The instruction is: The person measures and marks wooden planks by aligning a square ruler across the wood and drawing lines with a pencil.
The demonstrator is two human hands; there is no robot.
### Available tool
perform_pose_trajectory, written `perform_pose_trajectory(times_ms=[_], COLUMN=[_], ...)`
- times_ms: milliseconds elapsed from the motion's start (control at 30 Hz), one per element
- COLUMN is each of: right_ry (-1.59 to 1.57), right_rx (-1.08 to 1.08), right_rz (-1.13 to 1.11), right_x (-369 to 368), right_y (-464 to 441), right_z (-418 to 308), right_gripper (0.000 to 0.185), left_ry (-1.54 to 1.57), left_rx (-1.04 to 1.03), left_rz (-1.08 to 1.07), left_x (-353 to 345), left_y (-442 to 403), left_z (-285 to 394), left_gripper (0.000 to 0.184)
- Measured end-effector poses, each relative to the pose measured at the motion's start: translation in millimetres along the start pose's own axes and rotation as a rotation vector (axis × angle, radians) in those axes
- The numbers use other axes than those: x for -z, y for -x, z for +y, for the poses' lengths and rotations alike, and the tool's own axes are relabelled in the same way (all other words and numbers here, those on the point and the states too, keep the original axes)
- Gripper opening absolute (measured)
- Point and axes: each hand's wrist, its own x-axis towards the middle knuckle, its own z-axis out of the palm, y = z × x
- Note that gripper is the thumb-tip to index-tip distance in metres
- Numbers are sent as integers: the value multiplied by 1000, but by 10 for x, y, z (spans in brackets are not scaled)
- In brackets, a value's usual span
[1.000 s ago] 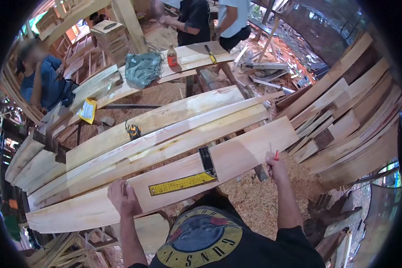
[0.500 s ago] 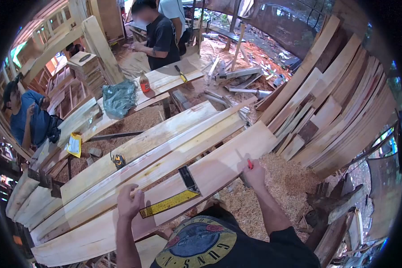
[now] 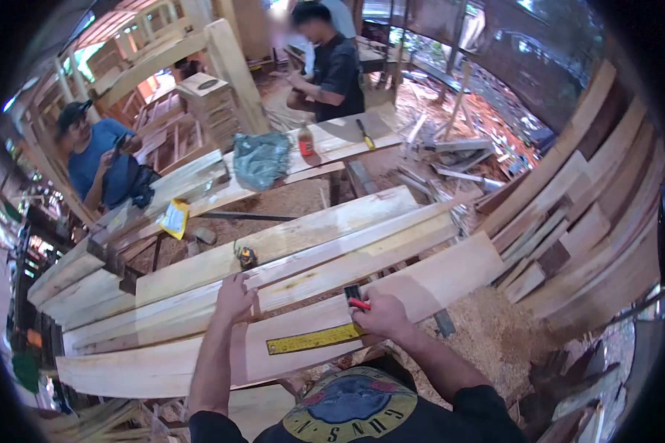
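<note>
A pale plank (image 3: 451,279) lies nearest to me, with the yellow blade of a square (image 3: 314,340) flat on it. My right hand (image 3: 383,316) is closed round a red pen (image 3: 359,303) and covers the corner of the square, whose black handle (image 3: 352,291) shows just beyond. Over the middle boards (image 3: 303,284) reaches my left hand (image 3: 236,297), fingers apart and nothing in them. Just past its fingertips, a black and yellow tape measure (image 3: 246,257) sits on a farther board (image 3: 332,221).
Across from me a bench (image 3: 303,174) holds a green plastic bag (image 3: 261,159), a red-labelled bottle (image 3: 306,140) and a yellow-handled tool (image 3: 366,135). A yellow packet (image 3: 175,218) lies at left. Workers stand behind. Boards (image 3: 606,221) are stacked at right.
My left hand has left the near plank and moved forward toward the tape measure. My right hand, with the red pen, has moved left from the plank's right part onto the square. The view has shifted.
</note>
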Motion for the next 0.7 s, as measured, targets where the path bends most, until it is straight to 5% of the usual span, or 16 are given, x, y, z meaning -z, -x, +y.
perform_pose_trajectory(times_ms=[67,267,467,700], right_ry=[47,88,259,-68], right_rx=[-21,-78,2,257], right_rz=[13,-40,-39,-57], right_x=[-17,-160,-246,-604], right_y=[-71,-174,-231,-441], right_z=[30,46,-237,-590], right_gripper=[57,72,87,80], left_ry=[28,277,215,138], left_rx=[105,-13,-348,-229], left_rz=[-69,159,244,266], left_x=[104,170,-206,-64], left_y=[56,812,1456,1644], left_z=[39,592,1337,1277], left_gripper=[53,39,46,53])
